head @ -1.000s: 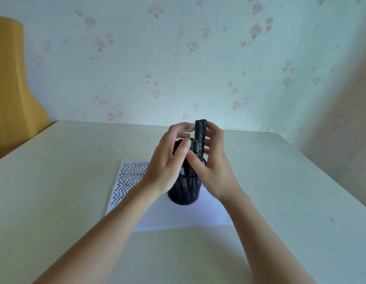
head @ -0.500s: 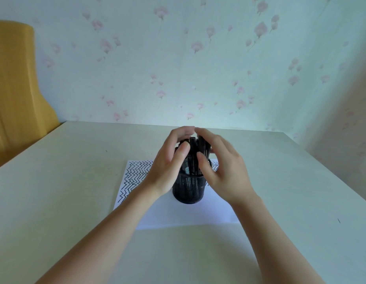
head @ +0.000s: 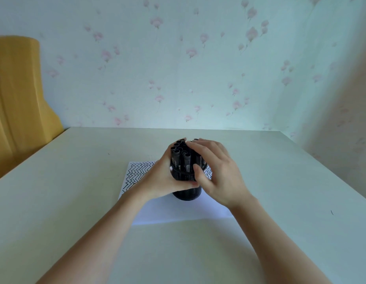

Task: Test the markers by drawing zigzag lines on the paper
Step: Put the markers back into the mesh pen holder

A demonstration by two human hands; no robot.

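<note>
A black mesh pen holder (head: 187, 193) stands on a white sheet of paper (head: 178, 214) whose far left part is covered with black zigzag lines (head: 137, 173). Several black capped markers (head: 181, 155) stand upright in the holder. My left hand (head: 160, 180) grips the holder from the left, its fingers hidden behind it. My right hand (head: 218, 173) cups the bunch from the right. Its fingers curl over the far marker tops and its thumb presses on the holder's front rim.
The pale table (head: 75, 201) runs back to a flowered wall. A yellow upholstered piece (head: 18, 95) stands beyond the table's left edge. A small dark mark (head: 332, 212) lies on the table at the right.
The marker held high a second ago has gone down among the others in the holder. Both hands have dropped and closed round the holder and the bunch.
</note>
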